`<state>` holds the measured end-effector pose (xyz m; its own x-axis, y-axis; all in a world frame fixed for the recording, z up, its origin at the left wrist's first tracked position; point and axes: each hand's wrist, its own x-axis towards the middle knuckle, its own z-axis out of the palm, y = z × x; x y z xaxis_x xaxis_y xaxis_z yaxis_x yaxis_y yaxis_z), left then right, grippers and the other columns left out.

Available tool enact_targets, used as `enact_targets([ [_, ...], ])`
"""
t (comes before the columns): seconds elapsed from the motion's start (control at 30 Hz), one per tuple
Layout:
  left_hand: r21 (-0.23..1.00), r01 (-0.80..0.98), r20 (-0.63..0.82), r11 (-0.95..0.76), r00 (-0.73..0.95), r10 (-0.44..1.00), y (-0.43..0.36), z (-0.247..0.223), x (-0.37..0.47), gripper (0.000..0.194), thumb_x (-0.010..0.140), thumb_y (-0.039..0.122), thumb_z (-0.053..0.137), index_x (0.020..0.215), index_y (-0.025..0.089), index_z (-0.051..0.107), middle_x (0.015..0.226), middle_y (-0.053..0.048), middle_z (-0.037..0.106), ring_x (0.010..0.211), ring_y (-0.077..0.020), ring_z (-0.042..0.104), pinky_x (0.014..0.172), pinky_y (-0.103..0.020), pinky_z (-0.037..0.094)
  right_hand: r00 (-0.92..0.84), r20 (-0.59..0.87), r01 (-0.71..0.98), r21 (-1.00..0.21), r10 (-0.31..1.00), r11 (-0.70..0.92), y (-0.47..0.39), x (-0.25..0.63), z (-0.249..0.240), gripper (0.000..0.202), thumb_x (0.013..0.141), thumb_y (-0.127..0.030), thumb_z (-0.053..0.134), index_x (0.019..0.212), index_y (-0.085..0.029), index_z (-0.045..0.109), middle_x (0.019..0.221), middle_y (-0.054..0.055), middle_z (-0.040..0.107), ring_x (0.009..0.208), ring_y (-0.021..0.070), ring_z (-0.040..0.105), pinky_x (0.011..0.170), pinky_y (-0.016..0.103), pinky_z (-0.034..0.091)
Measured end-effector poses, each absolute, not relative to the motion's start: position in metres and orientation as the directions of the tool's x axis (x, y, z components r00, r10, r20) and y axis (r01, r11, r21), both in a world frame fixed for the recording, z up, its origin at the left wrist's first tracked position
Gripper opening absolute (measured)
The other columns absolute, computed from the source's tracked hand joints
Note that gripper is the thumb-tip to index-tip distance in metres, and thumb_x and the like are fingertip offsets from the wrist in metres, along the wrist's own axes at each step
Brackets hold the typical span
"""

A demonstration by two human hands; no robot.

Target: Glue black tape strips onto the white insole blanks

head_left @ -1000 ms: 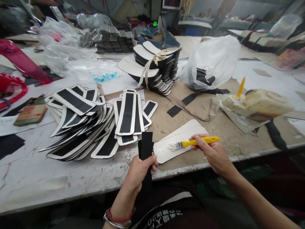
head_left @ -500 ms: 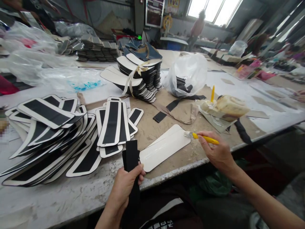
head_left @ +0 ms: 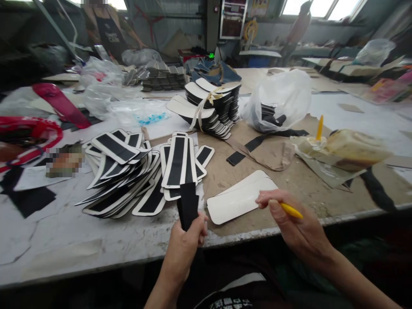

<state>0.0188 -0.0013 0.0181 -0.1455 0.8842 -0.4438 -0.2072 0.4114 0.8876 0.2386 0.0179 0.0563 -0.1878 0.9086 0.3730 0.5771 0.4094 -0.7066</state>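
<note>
Your right hand [head_left: 299, 225] grips the brush [head_left: 292, 210], your left hand [head_left: 186, 240] clasps the strips [head_left: 188, 204], panel [head_left: 236, 201] between them: go light, even, edge to edge, strips clear of its face!

No full word could be read with certainty. A row of white characters [head_left: 230, 303] was printed on the dark garment [head_left: 238, 289] at the bottom, but it was cut by the picture edge and blurred. White lettering [head_left: 112, 37] was seen on a dark apron [head_left: 107, 28], too blurred for reading. On clear plastic [head_left: 120, 110], blue print [head_left: 151, 118] was smeared. A small green sign [head_left: 211, 56] was lit behind, its marks unclear.
</note>
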Motion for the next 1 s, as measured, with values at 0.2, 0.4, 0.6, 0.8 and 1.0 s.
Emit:
enact_targets([
  [0.2,0.876,-0.227,-0.395,0.426,0.170,0.903,-0.021,0.049,0.035,0.033,0.081,0.041,0.055,0.068,0.012,0.061,0.052,-0.002,0.054,0.046,-0.0087,0.044,0.047,-0.022,0.033,-0.468,-0.159,0.134,-0.985,0.869,-0.107,0.027,0.183,0.053,0.020,0.081,-0.040,0.058,0.078,-0.021,0.052,0.054,-0.004,0.055,0.050,0.0142,0.056,0.049,0.026,0.045],
  [0.4,0.829,-0.290,-0.430,0.478,0.217,0.876,-0.029,0.042,0.041,0.027,0.080,0.037,0.057,0.080,0.010,0.060,0.059,-0.004,0.061,0.046,-0.0099,0.049,0.048,-0.022,0.037,-0.392,-0.153,0.107,-0.987,0.907,-0.121,0.020,0.179,0.042,0.030,0.082,-0.042,0.056,0.065,-0.018,0.052,0.054,-0.003,0.055,0.050,0.0112,0.054,0.052,0.024,0.044],
  [0.6,0.831,-0.232,-0.455,0.506,0.242,0.857,-0.037,0.022,0.053,0.034,0.081,0.041,0.055,0.084,0.007,0.060,0.062,-0.007,0.062,0.046,-0.0110,0.052,0.048,-0.024,0.040,-0.071,-0.277,0.037,-0.961,0.958,-0.275,0.023,0.194,0.043,0.031,0.075,-0.048,0.063,0.075,-0.019,0.054,0.061,-0.003,0.054,0.053,0.0123,0.055,0.046,0.023,0.041],
  [0.8,0.797,-0.191,-0.503,0.573,0.316,0.805,-0.052,0.002,0.045,0.037,0.079,0.046,0.055,0.081,0.009,0.060,0.057,-0.004,0.059,0.045,-0.0111,0.052,0.046,-0.023,0.039,0.083,-0.244,-0.177,-0.958,0.966,-0.227,0.042,0.231,0.062,0.028,0.067,-0.041,0.072,0.072,-0.020,0.055,0.062,-0.004,0.055,0.054,0.0109,0.052,0.049,0.022,0.045],
  [1.0,0.814,-0.254,-0.549,0.522,-0.042,0.835,-0.032,-0.004,0.026,0.033,0.074,0.044,0.063,0.079,0.011,0.059,0.053,0.001,0.054,0.045,-0.0094,0.048,0.044,-0.021,0.037,-0.022,-0.345,0.114,-0.933,0.938,-0.340,0.065,0.266,0.069,0.034,0.068,-0.051,0.069,0.070,-0.019,0.056,0.058,-0.003,0.053,0.050,0.0107,0.048,0.046,0.023,0.042],
])
